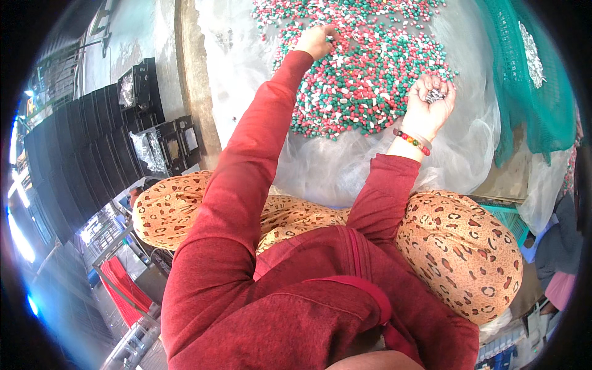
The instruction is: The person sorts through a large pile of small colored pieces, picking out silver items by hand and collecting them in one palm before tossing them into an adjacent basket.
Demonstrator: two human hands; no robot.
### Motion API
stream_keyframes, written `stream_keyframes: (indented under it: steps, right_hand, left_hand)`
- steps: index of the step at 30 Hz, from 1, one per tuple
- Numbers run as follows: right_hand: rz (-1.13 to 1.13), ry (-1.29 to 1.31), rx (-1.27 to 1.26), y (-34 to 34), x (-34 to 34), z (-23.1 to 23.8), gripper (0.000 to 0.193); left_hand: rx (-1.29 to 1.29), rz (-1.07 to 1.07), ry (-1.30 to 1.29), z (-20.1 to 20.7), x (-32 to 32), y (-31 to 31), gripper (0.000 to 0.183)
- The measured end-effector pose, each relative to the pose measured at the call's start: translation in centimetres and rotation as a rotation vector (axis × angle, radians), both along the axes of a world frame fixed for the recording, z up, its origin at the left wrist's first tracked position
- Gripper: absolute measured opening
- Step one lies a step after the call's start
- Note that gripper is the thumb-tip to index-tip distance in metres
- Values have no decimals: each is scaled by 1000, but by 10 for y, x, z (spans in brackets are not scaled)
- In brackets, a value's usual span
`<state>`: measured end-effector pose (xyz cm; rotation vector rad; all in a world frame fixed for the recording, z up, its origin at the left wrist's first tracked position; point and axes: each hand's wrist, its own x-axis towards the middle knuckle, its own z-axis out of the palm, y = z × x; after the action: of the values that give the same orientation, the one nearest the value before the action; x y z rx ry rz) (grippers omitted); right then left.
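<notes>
Small red, green and white pellet-like pieces (357, 92) lie spread in a wide layer on a translucent sheet (333, 163). At the upper left of this layer is my left hand (316, 42), its fingers bent down and drawn together among the pieces. What they pinch, if anything, is too small to make out. My right hand (430, 105) rests palm up at the layer's right edge, a beaded bracelet (413, 141) on its wrist. Its curled fingers cup several small silvery-white pieces (435, 95).
Green netting (533, 117) hangs along the right side, with a patch of white pieces (531, 55) on it. Left of the work surface stand black crates (172, 145) holding clear plastic. A red slatted object (125, 291) is farther down left. Another person's dark sleeve (558, 237) shows at the right.
</notes>
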<state>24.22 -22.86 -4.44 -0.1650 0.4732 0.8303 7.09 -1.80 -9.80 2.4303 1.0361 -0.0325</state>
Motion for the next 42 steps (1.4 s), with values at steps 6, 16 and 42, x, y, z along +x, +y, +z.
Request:
stream_keyframes:
  steps: [6,16,42]
  right_hand:
    - [47,-4,36,12,-13,6,27]
    - [111,-48,-17,14,-24,-15,29]
    - [299,20,-66,21,-42,-37,28]
  left_hand:
    - [463,-168,-168,-22,25,-9,21]
    - [444,-115,-73,-27,17,-20,17]
    - [410,167,-71,-29,50,-28,20]
